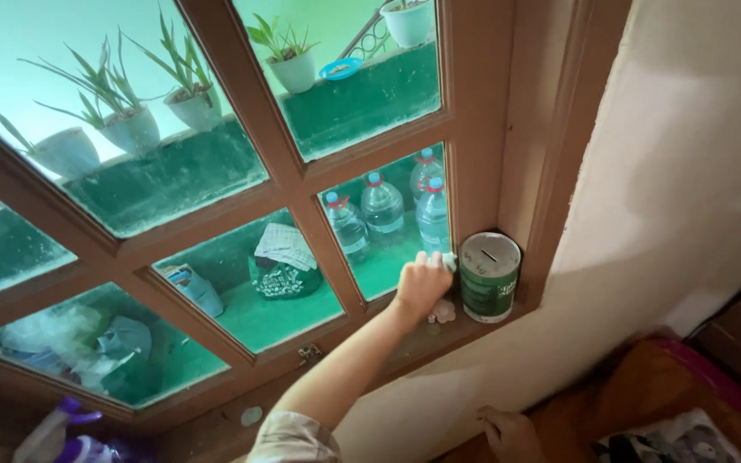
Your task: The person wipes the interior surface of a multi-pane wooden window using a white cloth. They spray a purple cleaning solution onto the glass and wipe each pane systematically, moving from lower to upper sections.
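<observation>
Up at the pane, left hand (422,283) clutching pale cloth (448,261), beside green tin (489,279), right hand (508,433) unclear.

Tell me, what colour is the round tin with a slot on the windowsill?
The tin is green with a silver slotted lid, seen in the head view.

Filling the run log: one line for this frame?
left hand: pressing pale cloth to window pane | right hand: low, empty-looking | beside: green slotted tin on sill
</observation>
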